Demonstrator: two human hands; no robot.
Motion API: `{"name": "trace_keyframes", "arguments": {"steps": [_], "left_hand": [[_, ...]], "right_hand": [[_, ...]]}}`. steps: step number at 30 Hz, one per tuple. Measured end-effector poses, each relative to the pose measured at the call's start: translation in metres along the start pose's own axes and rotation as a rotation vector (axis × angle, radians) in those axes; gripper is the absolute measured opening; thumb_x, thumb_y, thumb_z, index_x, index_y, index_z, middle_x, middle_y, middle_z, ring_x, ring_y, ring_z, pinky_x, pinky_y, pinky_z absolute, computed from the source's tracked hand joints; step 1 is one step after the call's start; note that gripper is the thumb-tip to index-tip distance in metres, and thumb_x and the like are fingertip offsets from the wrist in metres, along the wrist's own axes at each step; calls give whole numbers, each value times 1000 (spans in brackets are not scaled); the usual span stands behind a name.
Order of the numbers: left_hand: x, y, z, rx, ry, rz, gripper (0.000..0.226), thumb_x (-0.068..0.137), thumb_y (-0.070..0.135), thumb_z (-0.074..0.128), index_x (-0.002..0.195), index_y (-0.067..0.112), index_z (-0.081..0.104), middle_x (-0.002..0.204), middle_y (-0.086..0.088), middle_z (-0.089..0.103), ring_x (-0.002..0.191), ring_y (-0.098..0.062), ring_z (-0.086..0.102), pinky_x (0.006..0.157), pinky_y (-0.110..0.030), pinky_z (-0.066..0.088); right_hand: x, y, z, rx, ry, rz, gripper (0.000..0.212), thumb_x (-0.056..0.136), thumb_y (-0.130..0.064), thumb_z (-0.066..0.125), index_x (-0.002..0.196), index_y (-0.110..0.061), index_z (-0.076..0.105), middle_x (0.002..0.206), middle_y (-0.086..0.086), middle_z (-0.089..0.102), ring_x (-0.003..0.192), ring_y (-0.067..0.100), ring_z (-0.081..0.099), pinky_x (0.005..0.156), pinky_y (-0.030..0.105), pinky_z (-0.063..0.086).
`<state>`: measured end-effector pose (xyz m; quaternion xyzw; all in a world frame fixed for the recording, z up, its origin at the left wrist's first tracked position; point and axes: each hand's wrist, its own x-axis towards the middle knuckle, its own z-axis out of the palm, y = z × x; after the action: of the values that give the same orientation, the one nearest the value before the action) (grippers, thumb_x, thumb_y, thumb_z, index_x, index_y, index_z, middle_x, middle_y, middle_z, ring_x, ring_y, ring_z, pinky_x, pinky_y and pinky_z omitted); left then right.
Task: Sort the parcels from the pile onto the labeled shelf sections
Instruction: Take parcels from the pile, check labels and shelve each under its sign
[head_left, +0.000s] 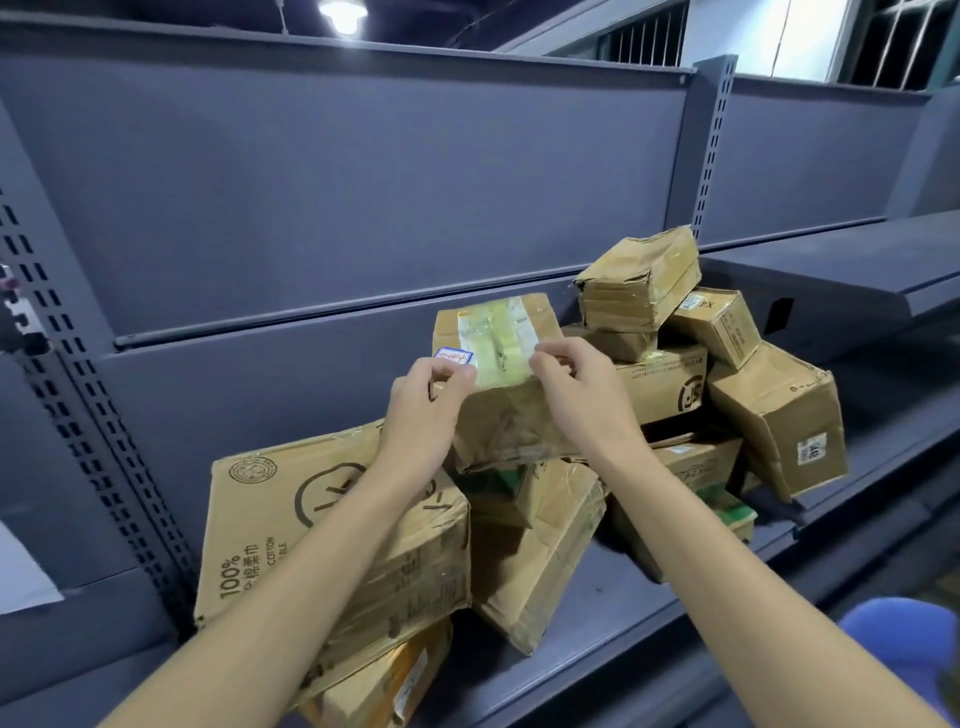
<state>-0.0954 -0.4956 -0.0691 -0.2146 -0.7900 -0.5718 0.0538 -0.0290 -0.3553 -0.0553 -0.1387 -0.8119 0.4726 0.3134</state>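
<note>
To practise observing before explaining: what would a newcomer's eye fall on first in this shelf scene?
First, dead centre: the left hand and right hand grip a taped parcel atop the pile of parcels, with a small blue-edged sticker at its upper left corner. Next, at lower left, the big tilted carton printed 100% cotton, resting on the grey shelf.

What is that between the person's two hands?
A taped parcel lies between the left hand and the right hand, both gripping its top edge; the head view shows it.
</note>
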Motion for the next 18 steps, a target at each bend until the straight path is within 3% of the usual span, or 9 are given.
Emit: {"name": "trace_keyframes", "arguments": {"steps": [3,5,8,10,13,18], "left_hand": [[-38,12,-5,-87,0,111,23,85,53,52,100,36,58,113,1,54,99,-3,52,88,-25,42],[-71,20,-4,-160,-5,106,28,79,55,53,103,42,55,113,10,49,101,9,48,90,-22,39],[-129,19,2,-232,-57,99,41,69,56,56,109,47,52,119,20,48,116,10,42,94,-20,36],[-168,10,6,-220,-73,101,48,64,54,56,111,46,52,116,24,46,117,10,43,93,-10,34],[-213,-7,11,-136,-65,86,51,59,50,57,110,50,51,110,22,47,114,5,47,88,-4,34],[-259,-19,1,8,-41,24,50,55,45,56,104,54,54,107,20,48,107,4,51,83,2,32]], "right_hand": [[-39,-11,-24,62,27,-23,29,94,-32,52,122,-28,58,113,-19,59,103,-5,53,81,19,43],[-72,-13,-40,78,36,-22,28,94,-32,53,122,-32,57,114,-22,58,104,-8,53,82,16,43],[-131,-2,-59,93,49,-9,28,90,-34,55,117,-39,56,110,-24,59,103,-8,55,78,12,46],[-172,9,-67,115,52,25,24,88,-39,58,112,-43,59,110,-24,61,101,-7,57,74,16,47],[-221,28,-70,54,80,87,44,69,-47,61,113,-44,60,115,-17,63,94,0,64,70,22,51],[-264,37,-67,-90,47,49,44,60,-50,55,104,-46,60,115,-22,59,91,-4,61,70,7,46]]}}
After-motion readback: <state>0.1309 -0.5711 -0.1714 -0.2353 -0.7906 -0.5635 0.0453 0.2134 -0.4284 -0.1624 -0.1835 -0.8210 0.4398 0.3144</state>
